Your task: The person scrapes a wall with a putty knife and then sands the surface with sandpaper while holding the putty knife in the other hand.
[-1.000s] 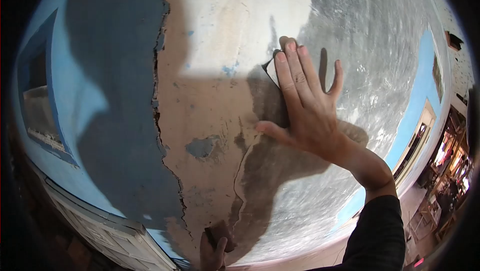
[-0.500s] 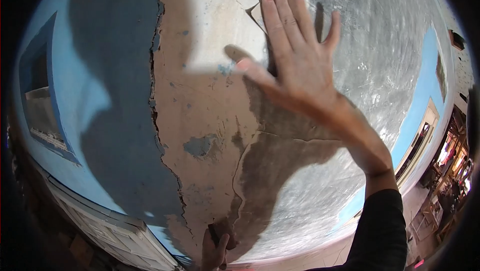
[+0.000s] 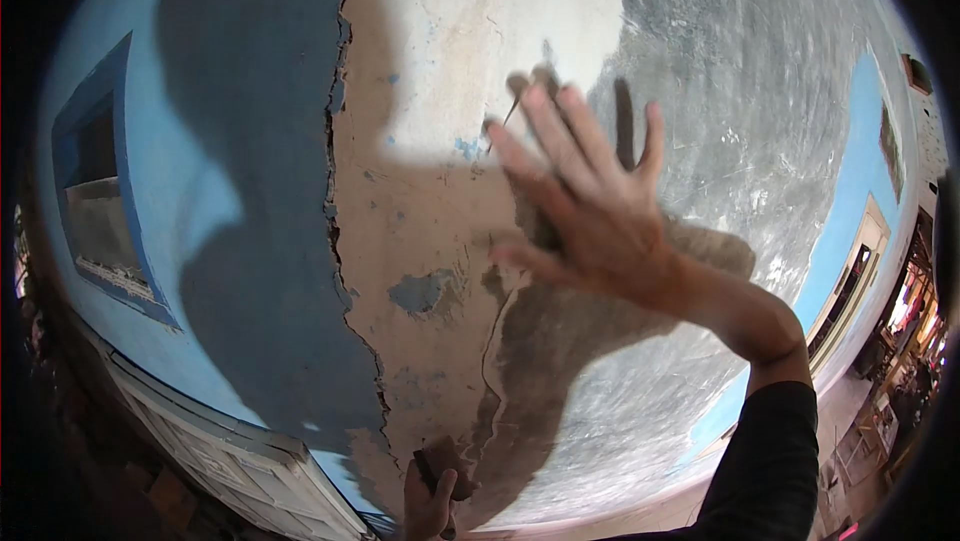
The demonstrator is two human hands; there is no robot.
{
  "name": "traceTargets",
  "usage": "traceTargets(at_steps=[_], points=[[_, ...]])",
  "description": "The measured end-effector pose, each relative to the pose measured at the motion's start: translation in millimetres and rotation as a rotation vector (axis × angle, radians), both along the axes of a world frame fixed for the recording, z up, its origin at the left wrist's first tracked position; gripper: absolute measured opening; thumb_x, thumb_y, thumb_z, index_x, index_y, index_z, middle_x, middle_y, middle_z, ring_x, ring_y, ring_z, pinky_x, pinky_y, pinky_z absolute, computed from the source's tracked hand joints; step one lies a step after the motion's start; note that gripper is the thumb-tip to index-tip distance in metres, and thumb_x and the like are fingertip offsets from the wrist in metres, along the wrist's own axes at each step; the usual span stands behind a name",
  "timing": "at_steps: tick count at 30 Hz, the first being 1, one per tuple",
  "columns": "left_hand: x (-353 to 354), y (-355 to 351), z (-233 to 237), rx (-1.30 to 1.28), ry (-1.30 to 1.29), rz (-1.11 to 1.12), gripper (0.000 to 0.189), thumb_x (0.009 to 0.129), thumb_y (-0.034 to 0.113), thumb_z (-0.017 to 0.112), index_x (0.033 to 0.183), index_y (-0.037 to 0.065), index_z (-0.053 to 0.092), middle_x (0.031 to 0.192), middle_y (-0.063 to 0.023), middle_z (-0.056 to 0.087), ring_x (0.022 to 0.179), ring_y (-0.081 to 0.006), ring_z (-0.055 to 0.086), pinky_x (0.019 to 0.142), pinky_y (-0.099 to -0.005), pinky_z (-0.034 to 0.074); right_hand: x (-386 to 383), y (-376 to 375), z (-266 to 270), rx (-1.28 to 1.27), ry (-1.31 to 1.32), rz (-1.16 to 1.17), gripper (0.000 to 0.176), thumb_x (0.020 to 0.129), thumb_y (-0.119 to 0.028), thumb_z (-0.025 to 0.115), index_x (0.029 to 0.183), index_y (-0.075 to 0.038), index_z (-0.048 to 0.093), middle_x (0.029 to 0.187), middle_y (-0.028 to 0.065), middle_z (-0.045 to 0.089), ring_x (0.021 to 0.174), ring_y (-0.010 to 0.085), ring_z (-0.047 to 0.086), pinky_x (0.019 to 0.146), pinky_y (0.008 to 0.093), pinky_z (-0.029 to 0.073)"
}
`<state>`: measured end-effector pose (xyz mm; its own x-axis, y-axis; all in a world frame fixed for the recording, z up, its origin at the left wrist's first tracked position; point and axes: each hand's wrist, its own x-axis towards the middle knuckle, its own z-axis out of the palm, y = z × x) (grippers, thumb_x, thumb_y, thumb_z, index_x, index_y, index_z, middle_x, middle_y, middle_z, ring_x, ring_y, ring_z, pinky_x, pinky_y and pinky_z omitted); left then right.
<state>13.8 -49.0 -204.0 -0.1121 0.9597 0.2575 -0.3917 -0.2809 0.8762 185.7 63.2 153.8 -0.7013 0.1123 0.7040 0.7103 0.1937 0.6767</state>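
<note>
My right hand (image 3: pixel 600 201) is on the wall (image 3: pixel 430 231) with its fingers spread, slightly smeared by motion. Under the fingers it holds a piece of sandpaper against the surface; only a thin edge shows at the fingertips, and the rest is hidden. Low in the view, my left hand (image 3: pixel 428 509) is closed around a flat scraper (image 3: pixel 460 469) with a dark bar across its brownish blade. Around the hands the wall is patchy: pale filler above, bare tan in the middle, grey plaster at right.
A long jagged crack (image 3: pixel 335 171) runs down the wall, with blue paint (image 3: pixel 250 321) to its left. A recessed window (image 3: pixel 100 201) is at far left, and pale panelled shutters (image 3: pixel 220 451) at lower left. A framed opening (image 3: pixel 845 281) and cluttered furniture are at right.
My right hand has moved down the wall, and the sandpaper corner that stuck out beside its fingers is now mostly hidden. The view has shifted slightly; my left hand keeps its hold.
</note>
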Motion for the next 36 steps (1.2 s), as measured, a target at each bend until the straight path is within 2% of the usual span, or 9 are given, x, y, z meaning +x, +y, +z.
traceTargets(at_steps=[6, 9, 12, 16, 23, 27, 30, 33, 36], points=[[-8, 3, -11, -0.139, 0.065, 0.002, 0.047, 0.093, 0.021, 0.062, 0.124, -0.002, 0.036, 0.087, -0.0112, 0.061, 0.067, -0.0198, 0.063, 0.063, -0.0347, 0.056, 5, -6, -10, -0.060, 0.110, 0.004, 0.098, 0.082, -0.080, 0.035, 0.151, -0.011, 0.024, 0.157, 0.0127, 0.024, 0.146, 0.0324, 0.017, 0.104, 0.0743, -0.006], [-6, 6, -6, 0.018, -0.091, -0.043, 0.047, 0.094, 0.021, 0.061, 0.126, -0.001, 0.035, 0.087, -0.0112, 0.061, 0.069, -0.0205, 0.066, 0.061, -0.0329, 0.057, 8, -6, -20, -0.017, 0.039, 0.031, 0.097, 0.083, -0.079, 0.036, 0.150, -0.010, 0.027, 0.156, 0.0127, 0.026, 0.145, 0.0322, 0.020, 0.104, 0.0732, -0.006], [-7, 7, 1, -0.074, -0.025, -0.029, 0.048, 0.094, 0.021, 0.061, 0.127, -0.001, 0.034, 0.089, -0.0119, 0.062, 0.070, -0.0214, 0.067, 0.061, -0.0324, 0.057, -15, -8, 16, 0.075, 0.026, -0.035, 0.098, 0.082, -0.080, 0.035, 0.149, -0.009, 0.029, 0.155, 0.0129, 0.029, 0.145, 0.0313, 0.022, 0.105, 0.0701, -0.010], [-14, 10, -18, -0.134, 0.069, -0.032, 0.049, 0.094, 0.020, 0.061, 0.129, -0.001, 0.034, 0.092, -0.0136, 0.062, 0.069, -0.0216, 0.067, 0.063, -0.0338, 0.058, -6, -13, -6, -0.047, 0.086, 0.042, 0.098, 0.082, -0.078, 0.043, 0.149, -0.007, 0.028, 0.155, 0.0133, 0.028, 0.144, 0.0266, 0.026, 0.106, 0.0691, -0.012], [6, 11, -10, -0.081, -0.088, -0.021, 0.048, 0.094, 0.016, 0.059, 0.131, -0.001, 0.033, 0.095, -0.0138, 0.062, 0.073, -0.0209, 0.067, 0.056, -0.0310, 0.057, -39, 2, 26, 0.154, 0.013, 0.092, 0.102, 0.080, -0.079, 0.041, 0.146, -0.002, 0.031, 0.151, 0.0215, 0.032, 0.142, 0.0334, 0.029, 0.108, 0.0703, 0.001], [-11, 0, 12, -0.209, 0.092, -0.110, 0.047, 0.093, 0.013, 0.059, 0.131, -0.001, 0.034, 0.099, -0.0137, 0.061, 0.079, -0.0226, 0.069, 0.061, -0.0317, 0.058, -11, -6, -20, -0.123, 0.036, 0.221, 0.097, 0.080, -0.070, 0.055, 0.141, 0.003, 0.036, 0.148, 0.0235, 0.035, 0.140, 0.0351, 0.032, 0.112, 0.0633, 0.012], [3, 10, -4, -0.088, -0.127, 0.027, 0.049, 0.093, 0.015, 0.061, 0.131, 0.000, 0.034, 0.100, -0.0133, 0.062, 0.076, -0.0234, 0.070, 0.049, -0.0246, 0.052, -17, 1, -1, -0.029, -0.039, 0.150, 0.103, 0.082, -0.078, 0.039, 0.147, 0.001, 0.027, 0.151, 0.0253, 0.028, 0.141, 0.0401, 0.026, 0.111, 0.0662, 0.010], [7, 9, 7, -0.153, -0.158, -0.104, 0.043, 0.094, 0.006, 0.057, 0.130, -0.001, 0.033, 0.111, -0.0155, 0.057, 0.093, -0.0227, 0.065, 0.076, -0.0380, 0.060, -30, 6, 21, 0.056, -0.022, 0.165, 0.104, 0.082, -0.080, 0.036, 0.147, 0.000, 0.027, 0.151, 0.0250, 0.028, 0.141, 0.0388, 0.027, 0.112, 0.0644, 0.009], [4, 8, 6, -0.203, 0.046, -0.142, 0.052, 0.094, 0.021, 0.060, 0.132, -0.001, 0.033, 0.098, -0.0125, 0.062, 0.075, -0.0245, 0.071, 0.058, -0.0281, 0.058, -18, -3, -5, -0.067, 0.014, 0.199, 0.099, 0.081, -0.073, 0.048, 0.145, 0.001, 0.031, 0.150, 0.0204, 0.033, 0.140, 0.0337, 0.032, 0.114, 0.0611, 0.011]])
